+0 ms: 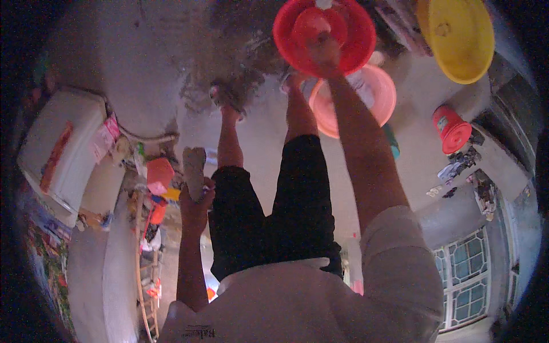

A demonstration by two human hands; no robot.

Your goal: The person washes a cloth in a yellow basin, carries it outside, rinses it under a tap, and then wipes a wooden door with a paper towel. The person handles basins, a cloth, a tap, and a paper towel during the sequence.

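Note:
My right hand (327,51) reaches forward to a round red plastic basin (281,32) and overlaps its near inner side; blur hides whether the fingers grip anything. A pinkish-white lump lies at the far rim of this basin. Below it, partly behind my forearm, a pink plastic basin (388,94) holds something pale. My left hand (199,206) is at my left thigh, closed around a greyish, elongated object (194,169) that points away from me; its kind cannot be told.
A yellow basin (465,40) stands at the upper right. A red lidded bucket (450,128) is on the right near dark scraps. At left are a white cabinet-like box (64,150), a red container (159,173) and a wooden ladder (139,266). The floor looks wet around my feet.

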